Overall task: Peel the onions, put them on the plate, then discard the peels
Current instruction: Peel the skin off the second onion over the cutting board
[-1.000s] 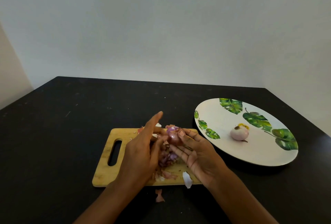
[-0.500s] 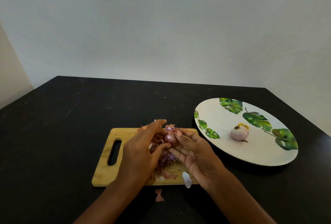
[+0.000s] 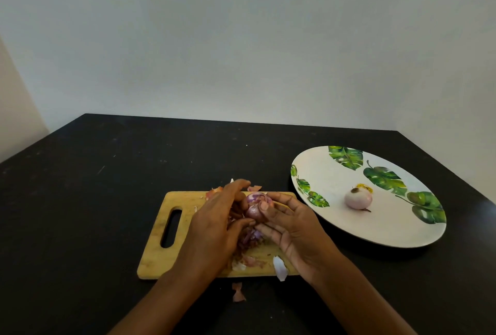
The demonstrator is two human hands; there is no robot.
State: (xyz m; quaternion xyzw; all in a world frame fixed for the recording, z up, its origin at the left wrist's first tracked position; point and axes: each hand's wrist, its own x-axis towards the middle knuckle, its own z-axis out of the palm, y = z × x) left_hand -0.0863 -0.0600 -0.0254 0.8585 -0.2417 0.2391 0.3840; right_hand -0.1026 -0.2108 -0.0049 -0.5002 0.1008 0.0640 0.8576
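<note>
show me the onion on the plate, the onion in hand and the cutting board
plate onion (image 3: 358, 198): head view, middle of its pale peeled side
held onion (image 3: 255, 208): head view, purple skin facing the camera
cutting board (image 3: 183, 199): head view, bare wood above the handle slot

Two onions: one half peeled in the hands, one finished on the plate.

The half-peeled onion is small and purple, with paler flesh bared at its top. The right hand cradles it with the thumb on its side, and the left hand pinches at it from the other side. Under both hands lies a heap of purple and tan peels, with a white scrap by the right wrist and a pinkish scrap between the forearms. To the right of the right hand, the peeled onion, pale pink, sits alone on the white leaf-printed plate.
</note>
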